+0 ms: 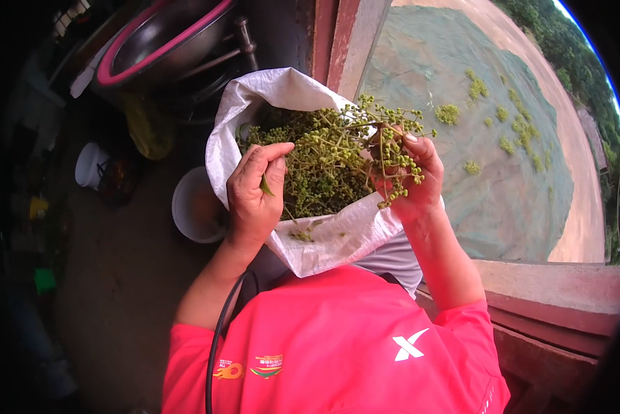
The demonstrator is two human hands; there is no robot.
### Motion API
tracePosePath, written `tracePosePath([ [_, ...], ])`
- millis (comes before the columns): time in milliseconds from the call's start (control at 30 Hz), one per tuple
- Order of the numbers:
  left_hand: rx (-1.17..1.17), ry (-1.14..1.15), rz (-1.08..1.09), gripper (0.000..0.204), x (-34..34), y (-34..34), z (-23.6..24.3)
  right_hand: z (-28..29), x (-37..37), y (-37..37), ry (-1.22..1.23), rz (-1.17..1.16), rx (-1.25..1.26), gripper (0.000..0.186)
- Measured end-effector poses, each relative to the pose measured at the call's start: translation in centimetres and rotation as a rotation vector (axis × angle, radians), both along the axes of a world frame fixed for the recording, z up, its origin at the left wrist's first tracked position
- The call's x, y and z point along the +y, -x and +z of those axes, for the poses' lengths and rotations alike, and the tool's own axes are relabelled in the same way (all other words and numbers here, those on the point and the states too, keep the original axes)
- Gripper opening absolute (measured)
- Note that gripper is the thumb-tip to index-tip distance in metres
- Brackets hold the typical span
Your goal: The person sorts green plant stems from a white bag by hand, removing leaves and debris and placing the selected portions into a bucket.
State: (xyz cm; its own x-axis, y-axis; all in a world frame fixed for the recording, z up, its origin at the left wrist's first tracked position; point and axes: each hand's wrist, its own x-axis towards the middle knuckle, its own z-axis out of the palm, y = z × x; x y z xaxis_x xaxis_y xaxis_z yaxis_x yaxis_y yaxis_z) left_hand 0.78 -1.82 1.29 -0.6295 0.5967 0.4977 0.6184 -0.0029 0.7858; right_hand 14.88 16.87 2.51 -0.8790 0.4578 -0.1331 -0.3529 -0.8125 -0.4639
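Observation:
A white woven sack (pixel 310 252) stands open in front of me, filled with small green berries on thin stalks (pixel 324 172). Over the sack's right side, my right hand (pixel 420 176) is closed round a branching sprig of green berries (pixel 397 155), which hangs past its fingers. My left hand (pixel 253 193) is at the sack's left edge, fingers curled, with a small green leaf (pixel 265 185) poking out from it. Its index finger reaches toward the berry heap. A few loose bits of green (pixel 301 236) lie on the sack's near rim.
Left of the sack, a white bucket (pixel 198 205) and a smaller white tub (pixel 89 165) stand on the dark floor. A pink-rimmed metal basin (pixel 162 45) is at upper left. Beyond the door frame (pixel 351 48), a green sheet (pixel 489 200) carries scattered berry clusters (pixel 448 114).

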Motion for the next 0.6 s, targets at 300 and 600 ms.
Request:
tracePosePath([
  [300, 0.196, 0.126, -0.33, 0.024, 0.5, -0.5, -0.9, -0.7, -0.3, 0.4, -0.006, 0.088, -0.001, 0.026],
  [600, 0.34, 0.379, -0.113, 0.019, 1.0, 0.5, -1.7, 0.2, -1.0, 0.2, -0.035, 0.08, -0.118, 0.026],
])
